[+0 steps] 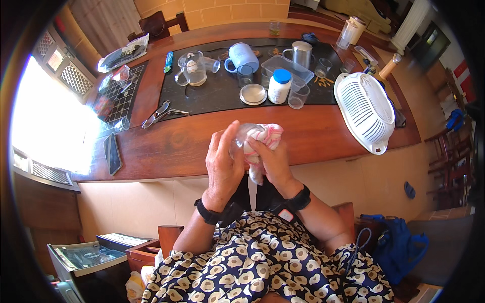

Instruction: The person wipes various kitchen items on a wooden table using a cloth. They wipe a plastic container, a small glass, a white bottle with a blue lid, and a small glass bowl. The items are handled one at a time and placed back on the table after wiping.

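Note:
Above the table's front edge, my right hand [276,161] grips a bunched white cloth with pink stripes [271,133], thumb across its folds. One end of the cloth dangles below the fingers. Facing it, my left hand [224,164] is curled around a small clear cup [242,136], fingers pointing up. The cup and cloth touch, but fingers and folds hide much of the cup. Beyond my hands stand a white bottle with a blue cap [279,87], a round metal lid [253,94] and a clear cup on its side [298,97].
A white slotted basket [365,113] rests upside down at the right edge. Farther back are a tipped light-blue mug [242,57], a glass pitcher [193,70], a steel mug [302,53] and a clear plastic box [290,68]. Eyeglasses [156,114] and a phone [112,153] lie left.

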`<action>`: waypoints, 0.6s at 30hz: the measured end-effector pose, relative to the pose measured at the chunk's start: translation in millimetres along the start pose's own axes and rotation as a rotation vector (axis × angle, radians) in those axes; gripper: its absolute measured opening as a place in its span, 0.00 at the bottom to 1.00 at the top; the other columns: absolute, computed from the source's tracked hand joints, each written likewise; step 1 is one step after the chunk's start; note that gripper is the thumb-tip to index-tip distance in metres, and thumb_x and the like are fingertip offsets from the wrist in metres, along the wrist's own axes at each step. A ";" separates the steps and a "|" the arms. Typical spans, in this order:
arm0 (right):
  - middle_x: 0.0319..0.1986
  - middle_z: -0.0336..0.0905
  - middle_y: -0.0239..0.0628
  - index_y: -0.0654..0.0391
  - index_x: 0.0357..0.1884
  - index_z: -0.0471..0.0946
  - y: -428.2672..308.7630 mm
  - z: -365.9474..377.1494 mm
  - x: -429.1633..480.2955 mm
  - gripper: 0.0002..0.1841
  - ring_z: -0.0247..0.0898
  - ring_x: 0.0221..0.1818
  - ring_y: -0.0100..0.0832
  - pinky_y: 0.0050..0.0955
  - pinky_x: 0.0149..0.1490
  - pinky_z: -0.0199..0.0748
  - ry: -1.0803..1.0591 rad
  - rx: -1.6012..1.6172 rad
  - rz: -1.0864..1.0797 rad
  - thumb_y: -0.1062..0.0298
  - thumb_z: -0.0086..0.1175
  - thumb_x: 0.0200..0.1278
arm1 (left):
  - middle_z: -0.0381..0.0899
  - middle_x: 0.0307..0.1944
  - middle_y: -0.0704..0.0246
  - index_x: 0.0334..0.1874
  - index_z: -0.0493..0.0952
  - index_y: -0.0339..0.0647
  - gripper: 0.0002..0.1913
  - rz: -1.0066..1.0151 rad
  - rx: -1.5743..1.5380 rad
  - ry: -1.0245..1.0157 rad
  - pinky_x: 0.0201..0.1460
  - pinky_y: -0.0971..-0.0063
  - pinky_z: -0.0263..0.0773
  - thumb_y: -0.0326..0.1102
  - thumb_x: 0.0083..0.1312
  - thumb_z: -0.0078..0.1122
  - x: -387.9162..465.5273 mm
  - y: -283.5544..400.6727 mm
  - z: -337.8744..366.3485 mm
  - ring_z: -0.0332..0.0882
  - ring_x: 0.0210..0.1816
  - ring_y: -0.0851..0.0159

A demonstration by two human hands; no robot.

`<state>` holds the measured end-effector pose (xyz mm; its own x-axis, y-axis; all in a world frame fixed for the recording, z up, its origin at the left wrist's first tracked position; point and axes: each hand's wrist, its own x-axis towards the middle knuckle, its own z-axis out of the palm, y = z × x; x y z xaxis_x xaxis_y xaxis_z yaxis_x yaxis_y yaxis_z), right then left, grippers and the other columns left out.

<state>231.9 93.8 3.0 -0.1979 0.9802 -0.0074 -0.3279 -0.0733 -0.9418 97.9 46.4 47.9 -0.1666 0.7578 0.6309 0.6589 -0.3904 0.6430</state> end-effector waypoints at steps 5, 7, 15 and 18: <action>0.38 0.87 0.36 0.64 0.51 0.82 -4.8 -2.9 4.1 0.15 0.84 0.40 0.24 0.29 0.43 0.83 -0.020 -0.179 0.079 0.70 0.68 0.65 | 0.80 0.57 0.49 0.69 0.71 0.35 0.29 -0.134 -0.073 -0.087 0.57 0.55 0.79 0.14 0.64 0.53 -4.6 -7.3 1.5 0.81 0.56 0.39; 0.37 0.87 0.40 0.63 0.51 0.82 -10.1 -7.4 7.4 0.15 0.86 0.38 0.32 0.31 0.42 0.82 -0.016 -0.421 -0.259 0.70 0.68 0.66 | 0.79 0.61 0.46 0.68 0.72 0.35 0.28 -0.149 0.010 -0.247 0.64 0.57 0.75 0.13 0.63 0.47 -4.9 -9.3 -4.6 0.79 0.62 0.40; 0.38 0.87 0.45 0.61 0.50 0.82 -35.7 -20.8 16.4 0.14 0.87 0.38 0.40 0.35 0.44 0.82 -0.129 -0.653 -0.192 0.69 0.67 0.65 | 0.86 0.45 0.49 0.67 0.72 0.34 0.21 -0.536 -0.332 -0.257 0.51 0.64 0.80 0.23 0.72 0.53 -8.7 -25.5 0.4 0.88 0.46 0.51; 0.37 0.87 0.43 0.61 0.48 0.82 -31.3 -22.4 26.7 0.12 0.86 0.38 0.37 0.35 0.44 0.82 -0.162 -0.564 -0.183 0.69 0.66 0.65 | 0.87 0.42 0.53 0.66 0.73 0.32 0.20 -0.508 -0.268 -0.183 0.50 0.68 0.80 0.28 0.73 0.57 -6.3 -42.0 8.2 0.87 0.44 0.62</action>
<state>257.6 126.4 24.7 -0.3367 0.9242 0.1802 0.1612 0.2451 -0.9560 77.2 62.3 13.3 -0.2676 0.9523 0.1467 0.3180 -0.0564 0.9464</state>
